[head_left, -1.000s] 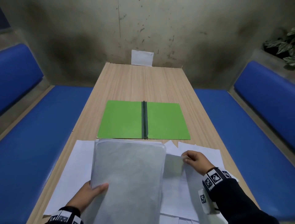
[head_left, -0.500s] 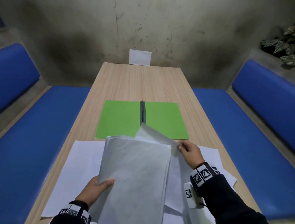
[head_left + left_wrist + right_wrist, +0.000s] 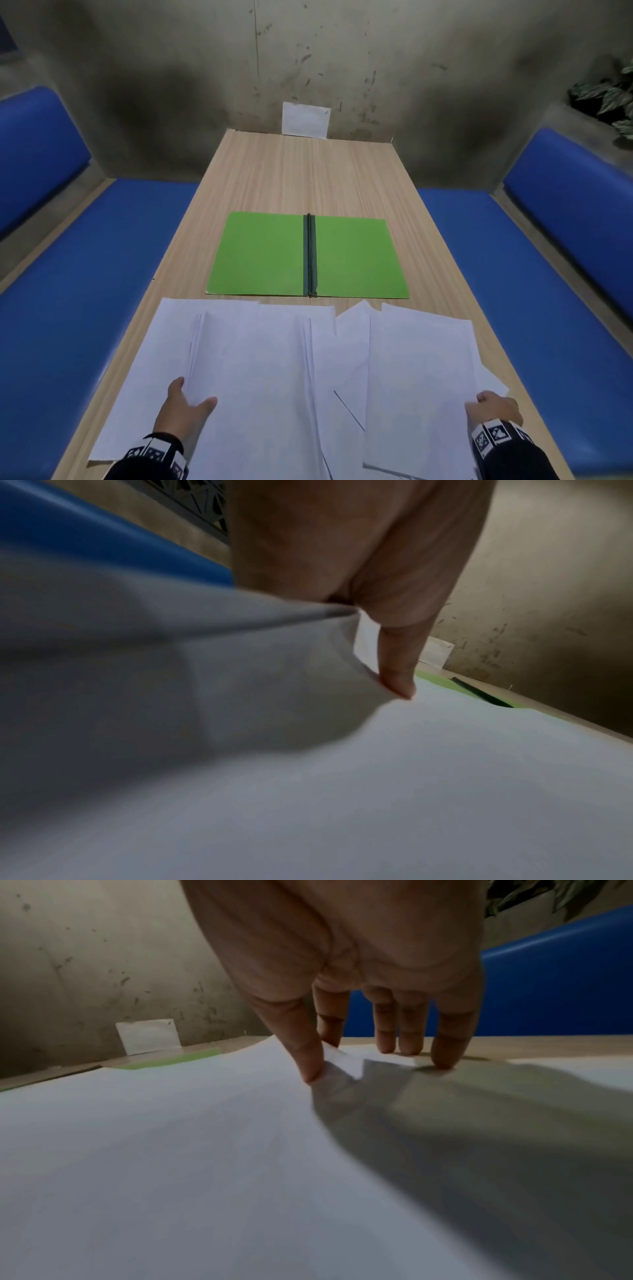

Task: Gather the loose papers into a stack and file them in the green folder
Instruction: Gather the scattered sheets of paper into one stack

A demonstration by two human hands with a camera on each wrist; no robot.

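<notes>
Loose papers [image 3: 161, 346] before the green folder [image 3: 260, 253].
Left hand [image 3: 181, 407] grips a stack [image 3: 246, 359]; right hand [image 3: 495, 407] presses straight fingers [image 3: 448, 1042] on another sheet [image 3: 421, 370].

No readable text, no labels

Loose papers [image 3: 260, 377] spread on near counter [image 3: 308, 171], green folder [image 3: 356, 260] open flat beyond them.
We grip the middle sheaf's left edge with left hand [image 3: 185, 407]; right hand [image 3: 495, 407] rests on rightmost sheet's edge.
</notes>
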